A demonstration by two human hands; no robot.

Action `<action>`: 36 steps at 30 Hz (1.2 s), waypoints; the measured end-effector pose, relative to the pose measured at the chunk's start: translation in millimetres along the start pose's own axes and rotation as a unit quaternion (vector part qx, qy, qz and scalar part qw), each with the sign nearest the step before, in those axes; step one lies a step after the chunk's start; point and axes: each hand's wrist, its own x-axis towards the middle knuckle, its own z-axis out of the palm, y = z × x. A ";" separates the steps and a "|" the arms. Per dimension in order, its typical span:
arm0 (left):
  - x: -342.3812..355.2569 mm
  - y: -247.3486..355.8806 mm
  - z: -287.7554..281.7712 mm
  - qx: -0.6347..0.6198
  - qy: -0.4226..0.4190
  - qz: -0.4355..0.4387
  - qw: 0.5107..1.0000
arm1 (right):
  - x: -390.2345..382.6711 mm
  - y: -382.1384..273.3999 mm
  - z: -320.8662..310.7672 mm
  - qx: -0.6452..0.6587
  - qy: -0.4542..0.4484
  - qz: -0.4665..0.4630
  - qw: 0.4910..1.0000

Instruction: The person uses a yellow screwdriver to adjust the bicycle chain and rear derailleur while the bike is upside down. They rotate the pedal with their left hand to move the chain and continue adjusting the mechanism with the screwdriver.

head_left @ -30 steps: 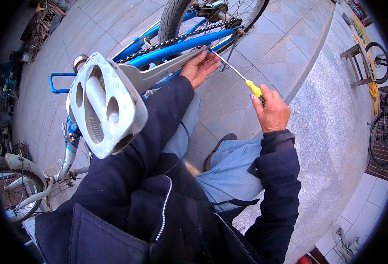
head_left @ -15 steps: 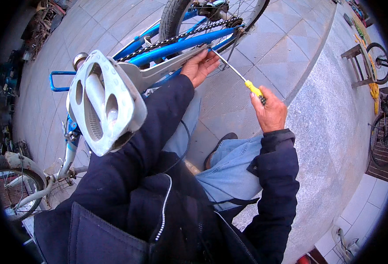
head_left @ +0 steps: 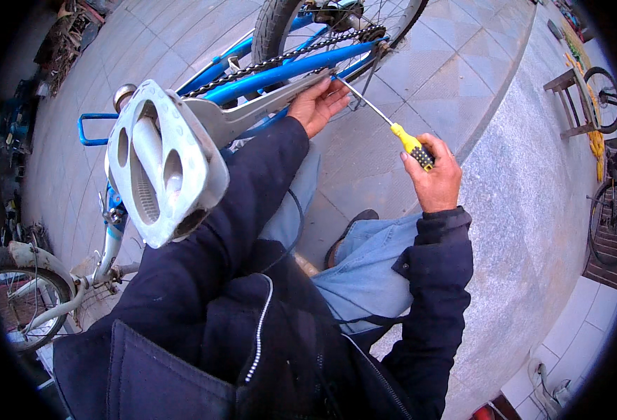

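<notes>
A blue bicycle frame (head_left: 287, 68) lies tilted before me, with a chain (head_left: 273, 64), a pale chain guard (head_left: 252, 112) and a large grey pedal (head_left: 165, 157) close to the camera. My left hand (head_left: 315, 108) is closed on the guard's edge with thumb and fingertips, below the blue tube. My right hand (head_left: 434, 175) is closed round the yellow-and-black handle of a screwdriver (head_left: 412, 145). Its metal shaft reaches up-left to the guard beside my left fingertips; exactly what the tip touches is too small to tell.
The rear wheel (head_left: 273, 28) is at the top. Another bicycle (head_left: 50, 301) stands at left. A wooden stool (head_left: 567, 101) and more bicycles (head_left: 602, 217) are at right, beyond a raised granite strip (head_left: 518, 231). Clutter (head_left: 67, 49) lines the upper left.
My right hand has shifted and turned slightly on the screwdriver, showing more of its black dotted grip. My left hand stays on the guard.
</notes>
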 end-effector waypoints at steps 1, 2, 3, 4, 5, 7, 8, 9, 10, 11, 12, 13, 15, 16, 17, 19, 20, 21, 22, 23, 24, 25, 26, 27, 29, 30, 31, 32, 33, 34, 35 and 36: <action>-0.7 0.1 0.1 0.001 0.001 0.002 1.000 | -3.6 6.1 3.6 0.017 -0.017 0.043 0.999; -0.9 -0.3 0.6 0.001 0.003 0.004 1.000 | -5.7 9.3 5.0 0.034 -0.033 0.085 0.995; -0.6 -0.2 -0.2 0.003 0.005 0.006 1.000 | -4.1 4.7 4.2 0.060 -0.086 0.153 0.983; 0.0 -0.5 -0.8 0.005 0.008 0.007 1.000 | -0.9 -4.1 1.7 0.087 -0.139 0.219 0.962; 0.2 -0.4 -1.9 0.007 0.010 0.009 1.000 | 2.1 -10.3 -0.7 0.112 -0.191 0.284 0.933; -0.5 -0.2 0.7 0.002 0.009 0.007 1.000 | 7.6 -14.2 -7.5 0.252 -0.144 0.350 0.891; -1.0 0.0 1.9 0.000 0.008 0.007 1.000 | 8.9 -14.8 -9.1 0.320 -0.119 0.379 0.860; -0.8 0.5 1.1 0.000 0.005 0.005 1.000 | 9.2 -15.5 -8.5 0.357 -0.074 0.390 0.846; -0.7 0.9 0.4 0.000 0.002 0.003 1.000 | 8.8 -14.5 -8.2 0.365 -0.077 0.393 0.840; -0.5 1.4 -0.1 0.000 -0.001 0.001 1.000 | 7.8 -12.4 -8.2 0.374 -0.080 0.395 0.835; -0.8 1.2 0.1 0.001 0.003 0.002 1.000 | 6.9 -11.1 -8.0 0.383 -0.084 0.398 0.829; -1.1 0.9 0.4 0.002 0.006 0.003 1.000 | 7.3 -12.6 -9.2 0.374 -0.107 0.407 0.826; -1.0 0.1 0.7 0.004 0.006 0.005 1.000 | 9.0 -17.9 -12.6 0.357 -0.152 0.423 0.819; -0.6 -0.2 0.7 0.004 0.003 0.006 1.000 | 8.6 -17.4 -11.8 0.332 -0.158 0.422 0.829; -0.3 -0.6 0.6 0.005 0.000 0.008 1.000 | 8.3 -16.6 -10.8 0.308 -0.163 0.420 0.838; 0.9 0.3 -1.7 0.002 0.001 0.009 1.000 | 8.9 -17.2 -9.3 0.268 -0.160 0.413 0.855; 1.2 0.5 -2.9 0.001 0.001 0.010 1.000 | 9.5 -18.6 -9.0 0.254 -0.152 0.408 0.864; 0.8 0.4 -1.8 0.003 0.004 0.008 1.000 | 10.1 -19.3 -9.3 0.239 -0.143 0.404 0.872; 0.4 0.3 -0.6 0.005 0.006 0.007 1.000 | 8.1 -15.5 -6.3 0.218 -0.112 0.351 0.904; 0.0 -0.1 0.7 0.008 0.009 0.005 1.000 | 4.0 -8.4 -0.7 0.195 -0.081 0.296 0.931; -1.2 0.1 2.0 0.009 0.011 0.006 1.000 | 2.6 -7.1 2.9 0.174 -0.050 0.240 0.954; -2.2 -0.1 3.5 0.010 0.013 0.007 1.000 | 1.2 -8.0 3.1 0.160 -0.041 0.226 0.960; -3.4 -0.2 4.9 0.011 0.015 0.008 1.000 | -0.2 -11.9 2.7 0.147 -0.030 0.211 0.966; -3.3 0.1 4.4 0.011 0.015 0.010 1.000 | -0.2 -15.2 2.1 0.133 -0.020 0.196 0.971; -3.0 1.0 3.2 0.010 0.014 0.013 1.000 | 1.0 -14.0 1.3 0.138 -0.051 0.220 0.964; -2.4 0.5 2.9 0.009 0.012 0.015 1.000 | 1.8 -13.4 -0.4 0.139 -0.065 0.233 0.960; -1.8 0.0 2.4 0.008 0.011 0.016 1.000 | 3.0 -13.0 -2.6 0.185 -0.091 0.294 0.933; -1.3 -0.3 1.8 0.007 0.010 0.018 1.000 | 4.4 -12.7 -5.0 0.229 -0.116 0.353 0.900; -1.4 -0.6 2.7 0.010 0.012 0.016 1.000 | 5.1 -12.1 -6.4 0.273 -0.140 0.409 0.859; -1.4 -0.7 3.5 0.012 0.013 0.014 1.000 | 5.4 -11.8 -6.6 0.259 -0.143 0.400 0.868; -1.4 -0.9 4.2 0.015 0.015 0.012 1.000 | 5.7 -11.4 -6.7 0.246 -0.146 0.390 0.875; -1.9 -0.7 4.3 0.016 0.014 0.014 1.000 | 5.8 -11.3 -6.0 0.233 -0.150 0.380 0.883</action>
